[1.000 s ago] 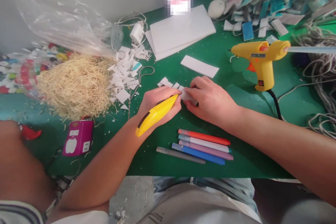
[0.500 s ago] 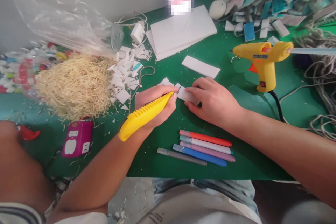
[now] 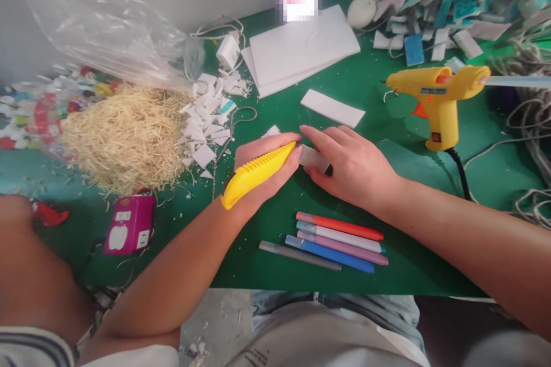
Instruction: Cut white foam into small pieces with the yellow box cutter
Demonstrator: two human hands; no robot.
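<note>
My left hand point(image 3: 273, 163) is closed around a yellow utility knife point(image 3: 258, 175), its handle slanting back toward my wrist. The blade end is at a small white foam board piece point(image 3: 313, 158), and my fingers mostly hide the blade. My right hand point(image 3: 350, 160) holds that piece against the table between thumb and fingers, with the index finger stretched close to the knife tip. Just behind the hands lies a longer white strip point(image 3: 332, 108). A small white offcut point(image 3: 271, 131) sits beyond my left hand.
Several markers point(image 3: 336, 235) lie in front of my hands. A yellow glue gun point(image 3: 443, 100) stands at right, its cord trailing down. Left are white scraps point(image 3: 204, 129), wood shavings point(image 3: 124, 137) and a purple box point(image 3: 129, 225). White boards point(image 3: 303, 49) lie behind. Another person's limb point(image 3: 34, 264) is at far left.
My left hand has shifted right and slightly away with the knife, closer to my right hand. My right index finger has lifted and stretched toward the blade.
</note>
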